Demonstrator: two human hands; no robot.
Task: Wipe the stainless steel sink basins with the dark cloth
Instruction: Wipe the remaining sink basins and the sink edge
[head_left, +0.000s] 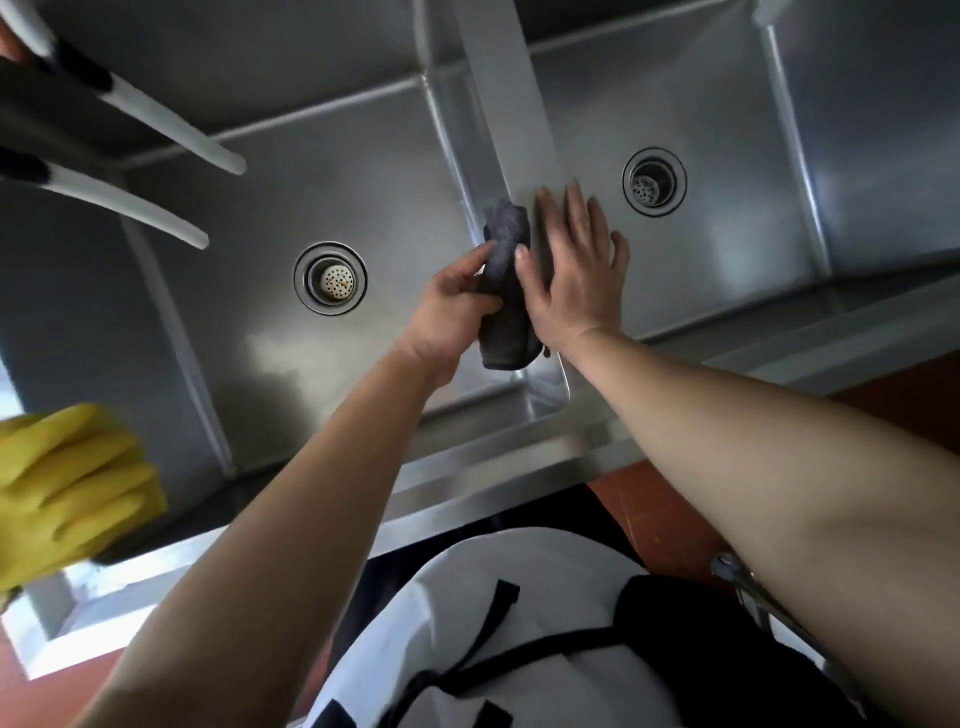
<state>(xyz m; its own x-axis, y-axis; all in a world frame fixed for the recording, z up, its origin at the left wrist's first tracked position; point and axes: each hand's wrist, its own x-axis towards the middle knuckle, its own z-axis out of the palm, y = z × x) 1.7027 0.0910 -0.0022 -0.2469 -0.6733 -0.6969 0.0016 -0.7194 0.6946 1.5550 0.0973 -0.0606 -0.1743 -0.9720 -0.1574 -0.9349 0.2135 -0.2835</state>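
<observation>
Head view: dark cloth (506, 291) soft, limp, light; left hand (457, 306) fingers pinch its bunched middle; right hand (571, 275) splayed flat, pressing cloth against divider (519, 140); grip bunched.

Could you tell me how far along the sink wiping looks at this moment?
Done: nothing shows for certain; both basins look equally dull. In hand: the left hand grips the cloth on the divider between basins, while the right hand lies flat beside it. Left: apparently the left basin and right basin.
</observation>
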